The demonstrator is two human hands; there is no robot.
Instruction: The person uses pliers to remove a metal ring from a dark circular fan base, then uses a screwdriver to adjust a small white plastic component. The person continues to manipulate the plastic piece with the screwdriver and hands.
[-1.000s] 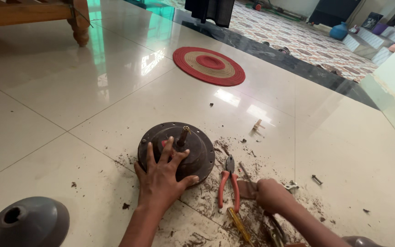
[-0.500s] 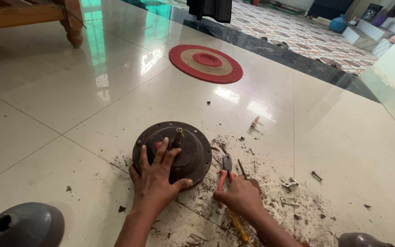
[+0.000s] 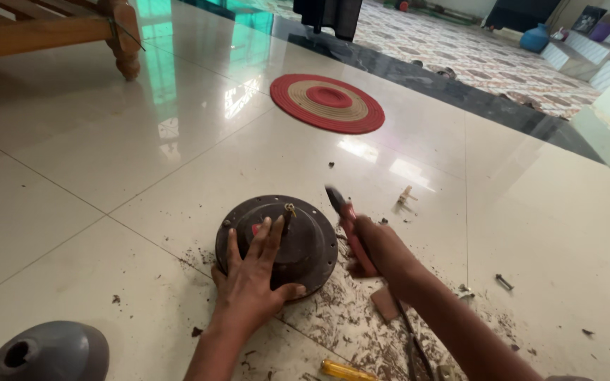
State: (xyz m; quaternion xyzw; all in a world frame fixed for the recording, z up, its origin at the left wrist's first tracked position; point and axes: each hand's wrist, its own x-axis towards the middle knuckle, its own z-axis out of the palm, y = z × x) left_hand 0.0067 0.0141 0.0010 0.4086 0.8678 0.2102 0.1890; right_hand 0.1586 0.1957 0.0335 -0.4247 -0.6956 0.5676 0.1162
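Glossy cream tile floor fills most of what I see through the head camera, with a dark strip and a patterned floor beyond it. A wooden bench stands at the top left, its turned leg resting on the tile. Further out, near the middle, lies a round red and tan mat, well apart from the work.

Close in front of me sits the dark brown metal motor cover, a round domed disc with a flanged rim and a short shaft poking up at its centre. It lies flat on the floor amid a scatter of dirt and rust flakes. A grey dome with a hole in its top sits at the bottom left corner, apart from the disc.

My left hand is spread flat on the near side of the cover, fingers splayed and pressing on it, so that grip is apart rather than closed around anything. My right hand is just beside the cover's right edge, its grip clamped on red-handled pliers whose dark nose points up and away; the tool is blurred, so I think the nose is clear of the cover but cannot be sure.

A yellow screwdriver lies near the bottom edge. A small bolt lies off to the right.
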